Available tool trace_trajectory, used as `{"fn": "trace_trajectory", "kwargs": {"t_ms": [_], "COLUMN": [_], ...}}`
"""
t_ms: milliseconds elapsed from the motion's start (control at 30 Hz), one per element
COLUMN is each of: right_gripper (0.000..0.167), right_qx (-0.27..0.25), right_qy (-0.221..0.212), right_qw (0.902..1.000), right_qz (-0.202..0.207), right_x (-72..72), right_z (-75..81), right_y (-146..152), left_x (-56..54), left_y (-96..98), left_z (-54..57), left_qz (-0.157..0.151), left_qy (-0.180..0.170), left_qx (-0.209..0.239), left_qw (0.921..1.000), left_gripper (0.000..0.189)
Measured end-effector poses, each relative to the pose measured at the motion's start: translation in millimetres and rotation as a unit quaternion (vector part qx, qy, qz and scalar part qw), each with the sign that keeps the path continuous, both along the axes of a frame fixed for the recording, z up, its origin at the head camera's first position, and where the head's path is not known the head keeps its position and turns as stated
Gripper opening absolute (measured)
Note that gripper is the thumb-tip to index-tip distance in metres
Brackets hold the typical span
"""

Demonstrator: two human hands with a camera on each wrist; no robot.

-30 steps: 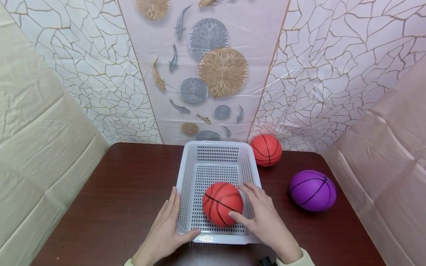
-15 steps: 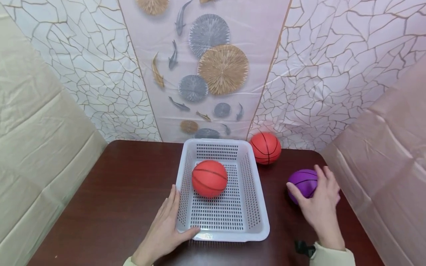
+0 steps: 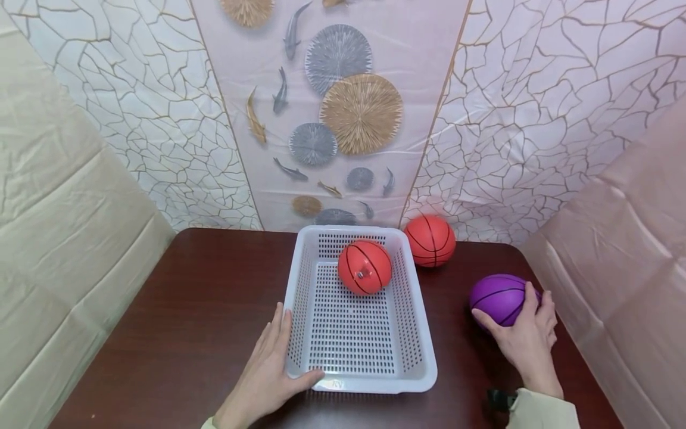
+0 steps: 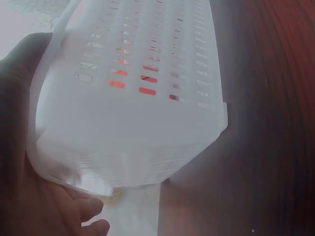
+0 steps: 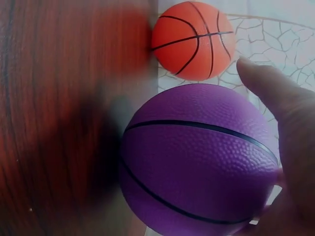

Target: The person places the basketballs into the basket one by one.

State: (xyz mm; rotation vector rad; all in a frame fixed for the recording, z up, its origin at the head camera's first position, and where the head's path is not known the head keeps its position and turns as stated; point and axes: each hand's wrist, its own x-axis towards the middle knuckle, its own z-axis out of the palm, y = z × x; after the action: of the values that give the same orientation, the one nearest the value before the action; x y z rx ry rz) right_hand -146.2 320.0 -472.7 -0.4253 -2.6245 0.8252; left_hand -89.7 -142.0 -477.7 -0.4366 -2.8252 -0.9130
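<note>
With a red black-lined ball (image 3: 364, 265) in the white perforated plastic basket (image 3: 377, 384), work shifts outside to a purple black-lined ball (image 3: 497, 298), now cupped by the right hand (image 3: 524, 341); the left hand (image 3: 265, 369), straight-fingered, touches the basket.

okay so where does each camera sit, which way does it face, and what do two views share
Head: on the person's head, facing forward and down at the basket on the table; left hand and right hand show.
Left wrist: worn there, facing the basket's perforated outer side; part of the left hand shows.
Right wrist: worn there, facing the purple ball; part of the right hand shows.
Head and right wrist share the purple ball and the red ball outside the basket.
</note>
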Motion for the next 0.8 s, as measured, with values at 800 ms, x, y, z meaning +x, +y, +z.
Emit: {"fn": "trace_trajectory", "kwargs": {"t_ms": [800], "right_gripper": [0.118], "right_qx": [-0.077], "right_qy": [0.06], "right_qw": [0.9931], "right_qz": [-0.065], "right_x": [8.2], "right_z": [-11.7], "right_y": [8], "left_x": [-0.7], "left_y": [-0.9], "left_z": [-5.1], "left_qz": [-0.019], "left_qy": [-0.063], "left_qx": [0.146], "left_qw": [0.987], "left_gripper": [0.127]}}
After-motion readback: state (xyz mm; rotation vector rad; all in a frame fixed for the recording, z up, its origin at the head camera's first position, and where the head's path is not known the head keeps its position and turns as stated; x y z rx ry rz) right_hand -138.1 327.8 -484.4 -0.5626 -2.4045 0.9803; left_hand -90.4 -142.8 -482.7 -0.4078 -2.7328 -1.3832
